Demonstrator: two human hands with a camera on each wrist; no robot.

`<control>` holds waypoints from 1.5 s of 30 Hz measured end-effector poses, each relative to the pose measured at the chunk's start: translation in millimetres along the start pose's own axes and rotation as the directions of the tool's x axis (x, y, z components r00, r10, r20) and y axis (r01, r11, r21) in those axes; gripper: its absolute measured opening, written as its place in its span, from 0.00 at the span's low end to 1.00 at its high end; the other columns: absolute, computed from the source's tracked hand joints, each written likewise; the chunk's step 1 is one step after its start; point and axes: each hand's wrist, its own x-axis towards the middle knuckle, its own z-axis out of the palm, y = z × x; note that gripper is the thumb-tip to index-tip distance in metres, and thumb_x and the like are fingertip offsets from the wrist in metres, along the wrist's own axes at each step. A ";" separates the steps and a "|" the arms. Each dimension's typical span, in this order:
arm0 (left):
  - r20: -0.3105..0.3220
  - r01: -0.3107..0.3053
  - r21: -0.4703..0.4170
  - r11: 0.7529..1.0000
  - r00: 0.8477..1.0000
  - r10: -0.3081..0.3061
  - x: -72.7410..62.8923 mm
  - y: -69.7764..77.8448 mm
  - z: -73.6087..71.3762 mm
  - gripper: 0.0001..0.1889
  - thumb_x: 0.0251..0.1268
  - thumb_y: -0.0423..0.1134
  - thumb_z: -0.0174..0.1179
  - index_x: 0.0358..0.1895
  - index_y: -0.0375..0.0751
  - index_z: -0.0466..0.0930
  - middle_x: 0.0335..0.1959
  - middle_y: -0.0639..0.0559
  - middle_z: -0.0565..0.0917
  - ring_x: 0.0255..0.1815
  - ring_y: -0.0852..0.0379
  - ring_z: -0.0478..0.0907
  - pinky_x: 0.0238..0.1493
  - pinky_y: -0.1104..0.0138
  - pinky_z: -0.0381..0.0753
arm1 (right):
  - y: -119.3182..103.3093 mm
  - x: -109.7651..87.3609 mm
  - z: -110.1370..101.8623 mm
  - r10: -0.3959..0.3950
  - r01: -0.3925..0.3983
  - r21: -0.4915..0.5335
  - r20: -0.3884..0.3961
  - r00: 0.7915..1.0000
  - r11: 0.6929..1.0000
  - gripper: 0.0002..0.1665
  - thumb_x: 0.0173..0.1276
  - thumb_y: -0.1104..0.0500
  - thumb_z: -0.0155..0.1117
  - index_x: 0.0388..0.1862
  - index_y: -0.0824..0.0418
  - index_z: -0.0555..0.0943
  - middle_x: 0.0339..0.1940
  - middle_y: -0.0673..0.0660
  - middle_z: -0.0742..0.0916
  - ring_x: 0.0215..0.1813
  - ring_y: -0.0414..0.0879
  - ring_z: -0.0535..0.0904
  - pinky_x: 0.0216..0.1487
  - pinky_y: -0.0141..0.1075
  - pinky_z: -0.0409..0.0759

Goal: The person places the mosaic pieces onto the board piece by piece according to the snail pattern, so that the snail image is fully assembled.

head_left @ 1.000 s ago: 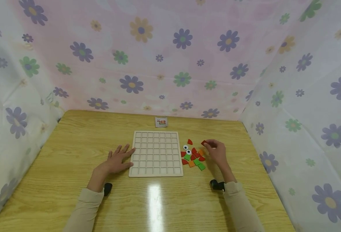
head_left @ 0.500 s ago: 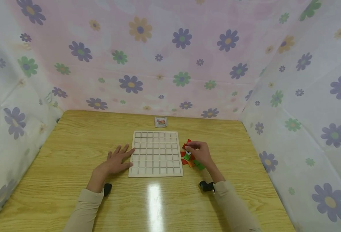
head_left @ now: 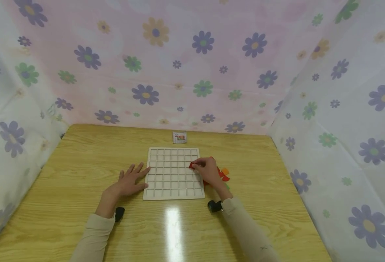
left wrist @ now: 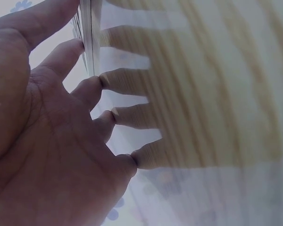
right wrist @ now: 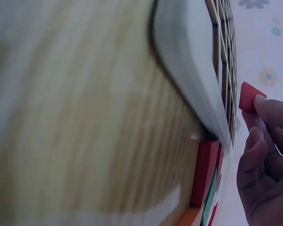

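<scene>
- A wooden table [head_left: 81,174] stands inside walls of flowered cloth [head_left: 179,62].
- A pale grid board [head_left: 173,173] lies at the table's middle.
- The left hand [head_left: 131,181] rests flat, fingers spread and holding nothing, its fingertips touching the board's left edge.
- The right hand [head_left: 207,170] pinches a red piece [head_left: 191,165] over the board's right columns.
- Loose coloured pieces [head_left: 224,174] lie just right of the board; a small card [head_left: 179,137] lies beyond it.

Loose pieces [head_left: 224,174] lie right of the board [head_left: 172,174], card [head_left: 179,137] behind.

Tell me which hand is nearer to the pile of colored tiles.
Right. The right hand sits beside the pile of colored tiles, pinching a red tile; the left hand rests flat across the grid board.
</scene>
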 end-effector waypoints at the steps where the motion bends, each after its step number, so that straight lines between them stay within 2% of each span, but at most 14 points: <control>1: 0.002 -0.001 -0.003 1.000 1.000 0.001 0.1 0.1 0.1 0.36 0.76 0.47 0.58 0.80 0.38 0.57 0.82 0.30 0.46 0.80 0.23 0.35 0.69 0.24 0.30 | -1.1 1.6 1.6 0.010 -0.010 -0.012 0.002 1.000 1.000 0.05 0.69 0.64 0.70 0.38 0.65 0.90 0.35 0.58 0.90 0.33 0.44 0.80 0.37 0.34 0.78; 4: 0.005 -0.002 -0.004 1.000 1.000 0.002 0.5 0.7 0.3 0.36 0.77 0.47 0.57 0.80 0.39 0.57 0.82 0.30 0.46 0.80 0.23 0.34 0.69 0.25 0.30 | -6.0 6.8 4.4 0.043 -0.042 -0.047 0.014 0.999 0.998 0.04 0.70 0.63 0.69 0.38 0.63 0.89 0.34 0.57 0.89 0.32 0.44 0.78 0.37 0.35 0.77; 11: 0.006 0.012 0.005 1.000 1.000 -0.012 1.7 0.2 -0.2 0.36 0.77 0.47 0.57 0.81 0.40 0.57 0.82 0.31 0.46 0.80 0.24 0.34 0.69 0.24 0.31 | -11.9 17.1 9.4 0.064 -0.057 -0.109 0.058 0.996 0.992 0.06 0.72 0.63 0.68 0.37 0.64 0.89 0.32 0.58 0.89 0.31 0.45 0.78 0.36 0.36 0.78; 19: -0.001 0.012 0.014 1.000 1.000 -0.012 0.2 2.6 -2.4 0.35 0.76 0.46 0.58 0.80 0.39 0.58 0.82 0.30 0.47 0.80 0.22 0.36 0.68 0.23 0.33 | -6.4 22.4 14.1 0.120 -0.112 -0.091 0.089 0.989 0.990 0.07 0.72 0.62 0.68 0.37 0.64 0.89 0.35 0.58 0.90 0.36 0.47 0.83 0.42 0.40 0.83; 29: -0.004 0.013 0.025 1.000 1.000 -0.013 -1.9 4.7 -2.5 0.35 0.76 0.46 0.59 0.79 0.38 0.59 0.81 0.29 0.48 0.80 0.22 0.38 0.67 0.23 0.35 | -1.8 23.8 12.8 0.109 -0.105 -0.041 0.104 0.989 0.994 0.06 0.68 0.62 0.72 0.34 0.64 0.89 0.33 0.58 0.90 0.34 0.46 0.84 0.40 0.39 0.83; 38: -0.007 0.014 0.028 1.000 1.000 -0.014 -2.6 4.6 -1.3 0.35 0.76 0.45 0.58 0.80 0.37 0.58 0.81 0.29 0.48 0.79 0.22 0.37 0.67 0.23 0.35 | 3.1 25.5 7.1 0.131 -0.132 -0.006 0.194 0.972 0.991 0.05 0.67 0.60 0.73 0.37 0.63 0.89 0.36 0.55 0.90 0.36 0.44 0.84 0.42 0.37 0.83; 45: -0.009 0.015 0.015 1.000 1.000 -0.015 -1.1 4.5 0.8 0.35 0.76 0.44 0.58 0.80 0.38 0.58 0.82 0.29 0.47 0.80 0.22 0.36 0.67 0.23 0.34 | 3.7 24.8 4.2 0.132 -0.139 0.019 0.207 0.969 0.990 0.06 0.66 0.60 0.74 0.37 0.62 0.90 0.36 0.55 0.90 0.36 0.44 0.84 0.42 0.38 0.84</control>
